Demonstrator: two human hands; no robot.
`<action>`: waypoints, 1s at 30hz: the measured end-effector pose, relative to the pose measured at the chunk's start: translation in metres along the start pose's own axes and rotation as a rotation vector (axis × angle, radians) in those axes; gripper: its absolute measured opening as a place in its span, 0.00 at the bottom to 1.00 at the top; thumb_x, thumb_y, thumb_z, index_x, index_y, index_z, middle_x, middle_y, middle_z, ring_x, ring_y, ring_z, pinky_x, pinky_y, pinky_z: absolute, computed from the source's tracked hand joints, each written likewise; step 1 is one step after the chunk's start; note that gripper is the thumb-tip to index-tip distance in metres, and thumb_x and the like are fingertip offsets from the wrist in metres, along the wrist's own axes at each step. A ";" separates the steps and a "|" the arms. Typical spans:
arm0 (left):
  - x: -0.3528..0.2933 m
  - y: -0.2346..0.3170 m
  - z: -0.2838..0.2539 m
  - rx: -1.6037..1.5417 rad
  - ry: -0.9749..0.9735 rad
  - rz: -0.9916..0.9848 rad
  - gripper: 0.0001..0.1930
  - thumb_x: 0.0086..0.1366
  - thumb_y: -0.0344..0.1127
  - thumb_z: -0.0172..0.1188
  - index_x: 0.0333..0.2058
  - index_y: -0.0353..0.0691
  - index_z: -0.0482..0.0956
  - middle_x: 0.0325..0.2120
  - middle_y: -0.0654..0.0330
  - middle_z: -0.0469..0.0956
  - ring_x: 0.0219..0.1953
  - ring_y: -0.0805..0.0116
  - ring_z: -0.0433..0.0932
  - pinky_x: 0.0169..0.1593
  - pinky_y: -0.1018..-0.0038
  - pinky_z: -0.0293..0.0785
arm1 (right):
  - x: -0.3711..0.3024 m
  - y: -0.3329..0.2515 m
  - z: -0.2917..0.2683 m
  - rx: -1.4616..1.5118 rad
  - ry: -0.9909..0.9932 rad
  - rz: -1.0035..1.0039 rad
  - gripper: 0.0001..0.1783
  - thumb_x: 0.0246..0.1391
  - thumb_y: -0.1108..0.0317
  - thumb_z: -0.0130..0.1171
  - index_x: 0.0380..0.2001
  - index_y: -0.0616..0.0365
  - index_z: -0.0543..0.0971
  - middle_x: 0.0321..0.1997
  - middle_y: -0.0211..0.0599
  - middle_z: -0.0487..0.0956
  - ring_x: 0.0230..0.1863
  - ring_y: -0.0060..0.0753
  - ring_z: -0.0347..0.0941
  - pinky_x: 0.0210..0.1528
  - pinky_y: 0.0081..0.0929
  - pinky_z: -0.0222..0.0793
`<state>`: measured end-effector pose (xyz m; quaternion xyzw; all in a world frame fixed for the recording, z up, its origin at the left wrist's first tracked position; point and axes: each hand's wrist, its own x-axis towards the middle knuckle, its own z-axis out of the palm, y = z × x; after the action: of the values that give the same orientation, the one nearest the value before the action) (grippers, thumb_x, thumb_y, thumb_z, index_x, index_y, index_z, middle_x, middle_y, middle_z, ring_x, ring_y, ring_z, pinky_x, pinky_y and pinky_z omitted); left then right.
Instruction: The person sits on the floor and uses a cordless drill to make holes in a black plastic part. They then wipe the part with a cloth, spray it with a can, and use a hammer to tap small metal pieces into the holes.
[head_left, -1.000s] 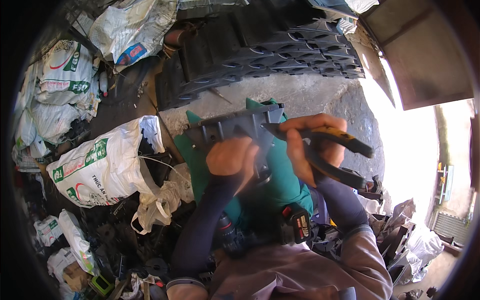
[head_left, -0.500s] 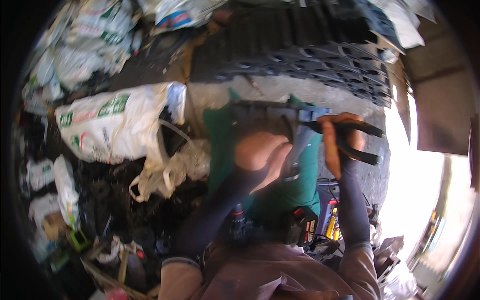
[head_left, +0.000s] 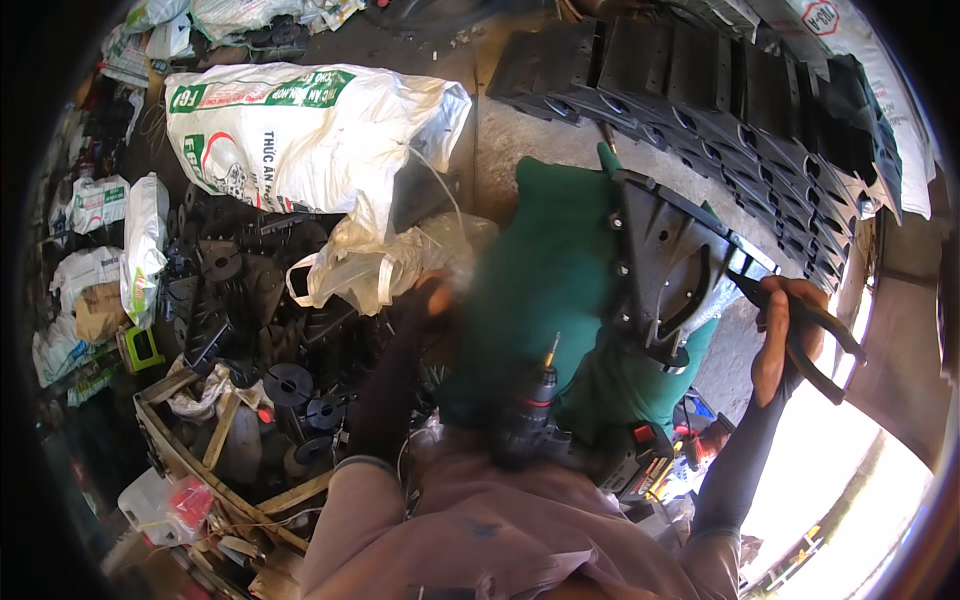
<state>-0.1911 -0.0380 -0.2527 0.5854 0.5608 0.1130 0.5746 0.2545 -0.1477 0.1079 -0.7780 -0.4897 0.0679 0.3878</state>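
Observation:
My right hand point(head_left: 785, 325) grips black-handled pliers point(head_left: 822, 338). Their jaws reach the right edge of a black moulded plastic part point(head_left: 672, 262) with a curved slot; whether they touch it I cannot tell. That part lies tilted across my green-trousered leg point(head_left: 560, 225). Away to the left, my left hand point(head_left: 435, 295) is at a clear plastic bag point(head_left: 375, 268); blur and the dark sleeve hide its fingers. A cordless drill point(head_left: 525, 415) with a bit fitted rests at my lap, its bit pointing away from me.
Beyond my legs stand rows of stacked black plastic parts point(head_left: 690, 85). A large white printed sack point(head_left: 310, 135) lies at the far left. Black spools and loose parts point(head_left: 290, 385) crowd the left floor, with a wooden frame point(head_left: 190, 440) nearer me. Tools point(head_left: 700, 440) lie by my right thigh.
My left hand has left the black part and moved left to the plastic bag. My right hand, still gripping the pliers, has shifted right. The whole view has swung.

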 end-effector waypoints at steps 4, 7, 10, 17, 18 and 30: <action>0.024 0.025 0.033 0.530 -0.110 -0.248 0.15 0.66 0.38 0.55 0.46 0.35 0.78 0.38 0.52 0.80 0.41 0.61 0.78 0.47 0.67 0.73 | -0.001 -0.004 -0.001 0.018 -0.042 -0.012 0.09 0.64 0.67 0.54 0.42 0.62 0.71 0.37 0.41 0.80 0.25 0.19 0.66 0.28 0.19 0.63; 0.026 0.054 0.034 0.635 -0.158 -0.332 0.15 0.65 0.40 0.56 0.44 0.35 0.78 0.38 0.51 0.80 0.42 0.58 0.78 0.47 0.65 0.73 | 0.000 -0.004 -0.002 -0.009 -0.039 0.036 0.10 0.64 0.65 0.54 0.41 0.62 0.72 0.36 0.40 0.79 0.27 0.20 0.67 0.29 0.19 0.63; 0.009 0.071 0.018 0.605 -0.075 -0.414 0.16 0.65 0.42 0.57 0.43 0.36 0.78 0.39 0.49 0.80 0.42 0.56 0.79 0.48 0.64 0.73 | 0.002 0.000 -0.001 0.104 -0.032 0.029 0.10 0.65 0.65 0.54 0.42 0.62 0.72 0.37 0.41 0.79 0.27 0.20 0.67 0.29 0.18 0.62; -0.059 0.055 -0.061 0.505 1.115 -0.050 0.17 0.66 0.45 0.56 0.34 0.32 0.77 0.30 0.46 0.79 0.35 0.51 0.79 0.41 0.60 0.73 | 0.003 0.008 -0.001 0.246 -0.019 0.125 0.11 0.65 0.65 0.54 0.45 0.60 0.72 0.38 0.40 0.79 0.26 0.20 0.67 0.28 0.18 0.62; -0.064 0.047 -0.070 0.343 1.147 -0.089 0.18 0.66 0.45 0.56 0.34 0.31 0.77 0.31 0.45 0.79 0.35 0.52 0.79 0.41 0.61 0.73 | 0.003 0.009 -0.001 0.241 -0.014 0.134 0.11 0.65 0.64 0.54 0.44 0.60 0.72 0.38 0.40 0.79 0.26 0.20 0.67 0.28 0.18 0.62; 0.049 -0.003 -0.093 0.759 0.184 -0.519 0.15 0.65 0.34 0.52 0.44 0.31 0.82 0.41 0.45 0.82 0.43 0.53 0.81 0.51 0.66 0.74 | 0.010 0.014 0.003 0.292 -0.011 0.144 0.09 0.66 0.65 0.50 0.44 0.58 0.71 0.36 0.39 0.79 0.25 0.19 0.65 0.27 0.17 0.60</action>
<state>-0.2481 0.0507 -0.2512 0.5821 0.7389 -0.1963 0.2770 0.2680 -0.1405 0.0991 -0.7459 -0.4198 0.1703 0.4882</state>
